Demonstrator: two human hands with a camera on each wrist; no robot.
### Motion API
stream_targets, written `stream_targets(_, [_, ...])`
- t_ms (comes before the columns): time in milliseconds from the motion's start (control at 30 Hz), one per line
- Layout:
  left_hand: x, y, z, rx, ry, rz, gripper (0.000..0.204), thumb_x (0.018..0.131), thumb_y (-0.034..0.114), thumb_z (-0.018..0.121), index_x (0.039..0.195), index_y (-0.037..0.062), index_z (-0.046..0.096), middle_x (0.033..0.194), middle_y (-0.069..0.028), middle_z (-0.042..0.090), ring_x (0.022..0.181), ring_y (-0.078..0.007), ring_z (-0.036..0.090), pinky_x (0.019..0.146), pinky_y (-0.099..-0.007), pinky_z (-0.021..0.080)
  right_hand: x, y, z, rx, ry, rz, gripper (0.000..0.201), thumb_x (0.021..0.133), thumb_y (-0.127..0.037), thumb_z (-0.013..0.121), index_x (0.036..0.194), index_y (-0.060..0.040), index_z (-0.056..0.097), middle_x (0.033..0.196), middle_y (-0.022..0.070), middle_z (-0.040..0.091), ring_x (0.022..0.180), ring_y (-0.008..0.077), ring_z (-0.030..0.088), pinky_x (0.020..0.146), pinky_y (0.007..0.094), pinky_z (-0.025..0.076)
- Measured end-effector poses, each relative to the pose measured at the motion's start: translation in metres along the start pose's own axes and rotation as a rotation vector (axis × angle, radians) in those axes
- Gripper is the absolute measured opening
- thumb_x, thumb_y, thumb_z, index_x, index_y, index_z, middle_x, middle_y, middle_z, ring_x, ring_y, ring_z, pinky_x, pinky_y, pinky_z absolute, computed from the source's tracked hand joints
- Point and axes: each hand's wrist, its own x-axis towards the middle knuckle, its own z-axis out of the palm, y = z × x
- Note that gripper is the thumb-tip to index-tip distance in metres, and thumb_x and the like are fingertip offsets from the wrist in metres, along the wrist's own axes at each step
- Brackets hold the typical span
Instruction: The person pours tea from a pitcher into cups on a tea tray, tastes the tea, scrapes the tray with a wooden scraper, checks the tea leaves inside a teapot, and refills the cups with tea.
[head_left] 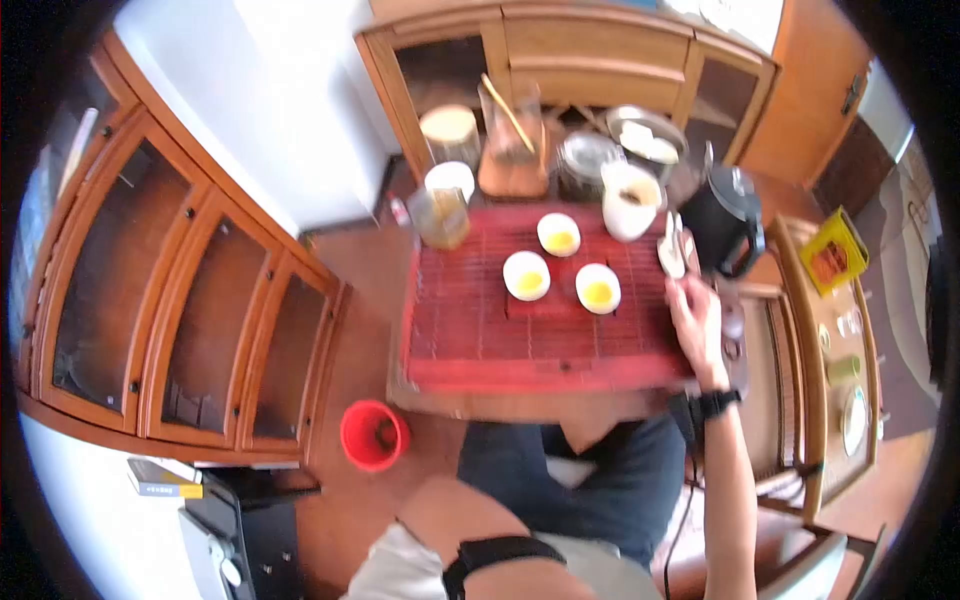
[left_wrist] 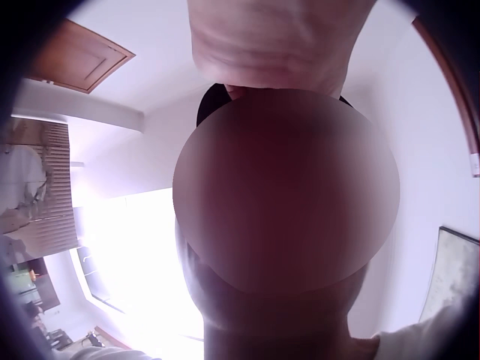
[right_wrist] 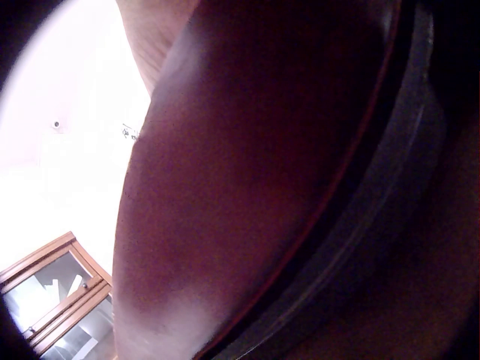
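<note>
In the head view, my right hand (head_left: 698,315) reaches over the red slatted tray (head_left: 480,340) at its right edge. Its fingertips are at the lower end of a pale utensil (head_left: 671,258); blur hides whether they grip it. Three white cups (head_left: 527,276) holding yellow liquid stand on the tray. Behind them are a white pitcher (head_left: 631,203) and, at the back left corner, a glass pitcher (head_left: 440,218). My left forearm is bent back toward me at the bottom. Only the base of my left hand (left_wrist: 274,41) shows in the left wrist view; its fingers are hidden.
A black kettle (head_left: 725,212) stands right of the tray. Beyond the back edge are a glass pot (head_left: 588,162), a metal bowl (head_left: 650,140) and a wooden stand (head_left: 513,175). A red bin (head_left: 375,436) is on the floor at left, near glass-door cabinets (head_left: 205,330).
</note>
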Motion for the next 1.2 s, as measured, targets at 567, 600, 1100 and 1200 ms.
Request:
stream_targets(567, [-0.006,-0.018,0.012,-0.472,-0.395,0.055,0.026,0.093,0.004,0.044,0.076,-0.0057,0.062,0.075,-0.0154,0.062,0.061,-0.0245,0.062,0.053,-0.0343,0.049,0.006,-0.003,-0.004,0.062,-0.075,0.194,0.032,0.096,-0.026,0.06,0.082,0.0027,0.06,0.062,0.0019,0.051,0.064,0.0063,0.045,0.058,0.0267,0.04])
stream_targets(600, [-0.002,-0.031,-0.021,-0.458,-0.623,0.03,0.022,0.089,0.003,0.051,0.071,-0.004,0.062,0.069,-0.0179,0.063,0.056,-0.025,0.06,0.049,-0.0333,0.048,0.0,-0.004,-0.003,0.063,-0.083,0.222,0.031,0.096,-0.026,0.06,0.082,0.0024,0.06,0.062,0.0012,0.05,0.065,0.0056,0.045,0.058,0.0258,0.04])
stream_targets(1100, [-0.024,-0.115,-0.214,0.341,0.431,-0.594,0.025,0.072,-0.01,0.032,0.062,0.0058,0.048,0.06,-0.0004,0.047,0.051,-0.0047,0.036,0.044,-0.0209,0.022,0.004,-0.015,0.0,0.054,-0.143,0.193,0.03,0.095,-0.026,0.061,0.087,0.0021,0.063,0.064,0.0061,0.059,0.059,0.0116,0.048,0.057,0.0304,0.043])
stream_targets(1200, [-0.031,-0.115,-0.213,0.316,0.386,-0.574,0.025,0.072,-0.01,0.032,0.061,0.0059,0.048,0.059,0.0002,0.046,0.05,-0.0049,0.036,0.044,-0.021,0.023,0.004,-0.05,-0.004,0.09,-0.195,0.121,0.032,0.092,-0.025,0.064,0.108,0.0018,0.059,0.09,0.0118,0.067,0.078,0.014,0.062,0.07,0.0284,0.051])
